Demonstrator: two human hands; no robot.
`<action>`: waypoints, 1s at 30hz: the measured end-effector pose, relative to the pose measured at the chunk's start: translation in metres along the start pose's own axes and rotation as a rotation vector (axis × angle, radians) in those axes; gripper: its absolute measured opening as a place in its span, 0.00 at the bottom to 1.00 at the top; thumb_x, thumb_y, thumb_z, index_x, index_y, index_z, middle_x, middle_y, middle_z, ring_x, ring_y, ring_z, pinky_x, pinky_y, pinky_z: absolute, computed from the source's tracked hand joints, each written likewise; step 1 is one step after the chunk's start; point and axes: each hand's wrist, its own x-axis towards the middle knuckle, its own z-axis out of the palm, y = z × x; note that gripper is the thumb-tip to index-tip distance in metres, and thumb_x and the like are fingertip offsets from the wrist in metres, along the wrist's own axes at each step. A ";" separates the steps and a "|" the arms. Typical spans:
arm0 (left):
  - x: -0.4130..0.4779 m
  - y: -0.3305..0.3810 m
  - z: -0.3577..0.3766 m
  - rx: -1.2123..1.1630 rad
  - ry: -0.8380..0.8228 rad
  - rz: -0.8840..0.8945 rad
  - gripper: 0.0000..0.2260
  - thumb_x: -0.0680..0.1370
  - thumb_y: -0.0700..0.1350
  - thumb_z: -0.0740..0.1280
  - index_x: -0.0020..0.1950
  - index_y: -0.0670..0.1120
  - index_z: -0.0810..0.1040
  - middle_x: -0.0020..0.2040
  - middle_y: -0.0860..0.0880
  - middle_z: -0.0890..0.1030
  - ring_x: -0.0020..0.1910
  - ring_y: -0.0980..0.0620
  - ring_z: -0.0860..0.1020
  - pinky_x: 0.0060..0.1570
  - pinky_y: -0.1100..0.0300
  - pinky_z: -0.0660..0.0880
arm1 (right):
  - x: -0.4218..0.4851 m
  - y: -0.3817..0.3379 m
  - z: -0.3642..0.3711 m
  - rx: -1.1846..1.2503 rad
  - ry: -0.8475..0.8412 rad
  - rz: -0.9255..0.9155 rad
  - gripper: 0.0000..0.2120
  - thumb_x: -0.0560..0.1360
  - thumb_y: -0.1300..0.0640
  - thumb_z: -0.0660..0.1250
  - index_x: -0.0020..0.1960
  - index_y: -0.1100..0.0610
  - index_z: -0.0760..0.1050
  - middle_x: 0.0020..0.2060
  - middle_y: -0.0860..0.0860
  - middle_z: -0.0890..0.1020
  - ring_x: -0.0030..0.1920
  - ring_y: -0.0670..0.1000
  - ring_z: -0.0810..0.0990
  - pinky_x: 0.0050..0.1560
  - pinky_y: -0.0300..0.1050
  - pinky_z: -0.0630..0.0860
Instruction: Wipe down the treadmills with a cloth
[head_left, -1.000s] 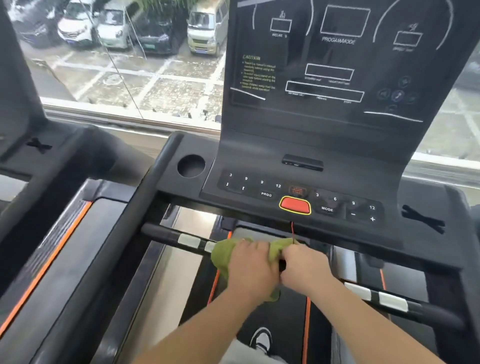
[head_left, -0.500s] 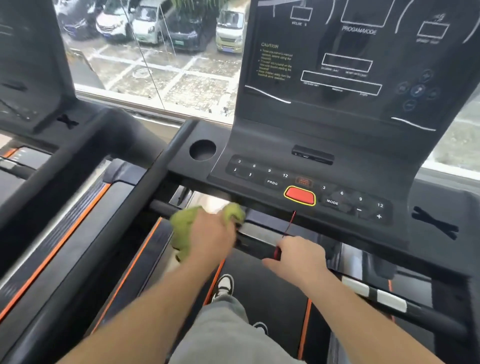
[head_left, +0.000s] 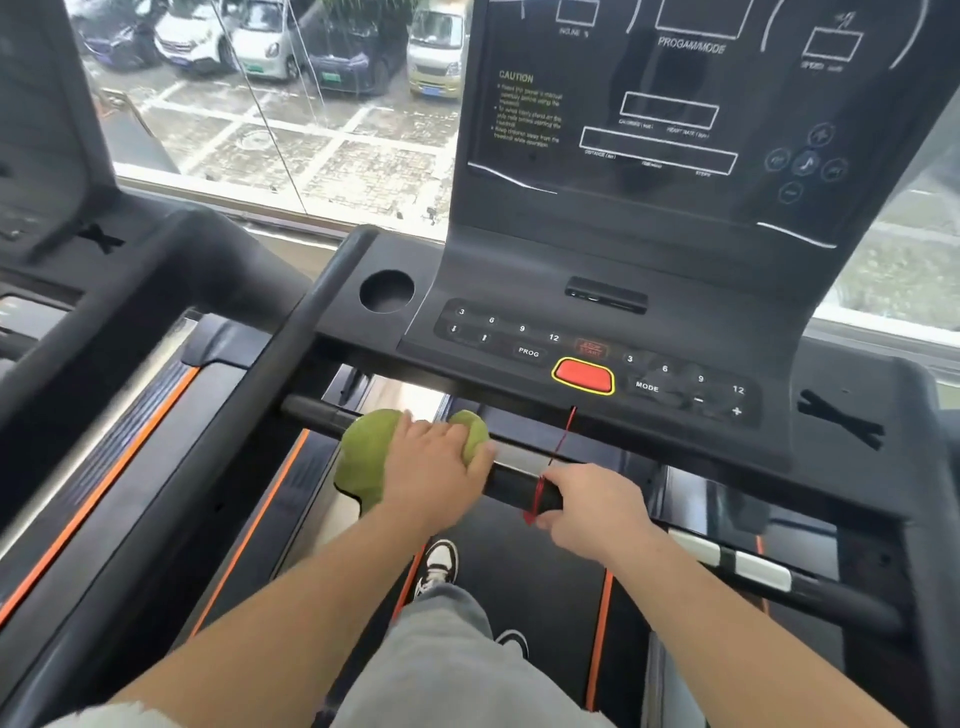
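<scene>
I stand on a black treadmill whose console (head_left: 519, 291) faces me. A black handlebar (head_left: 519, 483) crosses below it. My left hand (head_left: 436, 467) grips a green cloth (head_left: 369, 452) wrapped over the left part of the bar, and the cloth's lower edge hangs beneath. Just to the right, my right hand (head_left: 597, 512) rests on the bar with curled fingers and pinches the end of the red safety cord (head_left: 563, 436), which runs down from under the red stop button (head_left: 583, 375).
A second treadmill (head_left: 156, 291) stands close on the left. The console has a round cup holder (head_left: 387, 291) and a tall dark display panel (head_left: 675, 104). A window (head_left: 311, 130) lies ahead. My shoe (head_left: 439, 564) is on the belt (head_left: 545, 597).
My left hand slid the cloth left along the bar, away from my right hand, then came a little way back. My right hand stayed near the middle, holding the red cord.
</scene>
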 end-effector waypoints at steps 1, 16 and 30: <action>-0.003 0.022 0.002 -0.007 -0.015 0.033 0.27 0.83 0.62 0.46 0.57 0.50 0.81 0.52 0.49 0.85 0.57 0.44 0.80 0.74 0.44 0.62 | 0.000 -0.001 -0.001 -0.016 0.003 0.000 0.09 0.75 0.47 0.70 0.55 0.45 0.76 0.49 0.46 0.82 0.54 0.54 0.80 0.46 0.47 0.72; 0.014 0.000 -0.017 -0.014 -0.049 -0.040 0.14 0.85 0.53 0.55 0.52 0.47 0.76 0.42 0.46 0.83 0.50 0.41 0.81 0.70 0.49 0.65 | 0.003 0.006 0.004 0.037 0.014 0.005 0.10 0.75 0.44 0.70 0.56 0.42 0.77 0.49 0.43 0.82 0.56 0.52 0.80 0.46 0.47 0.72; 0.031 -0.031 -0.020 0.092 -0.104 -0.165 0.18 0.84 0.54 0.51 0.58 0.46 0.76 0.49 0.44 0.85 0.53 0.43 0.80 0.72 0.49 0.63 | 0.001 0.004 0.006 0.055 0.022 0.029 0.11 0.76 0.45 0.70 0.58 0.41 0.77 0.49 0.43 0.82 0.55 0.51 0.80 0.50 0.47 0.76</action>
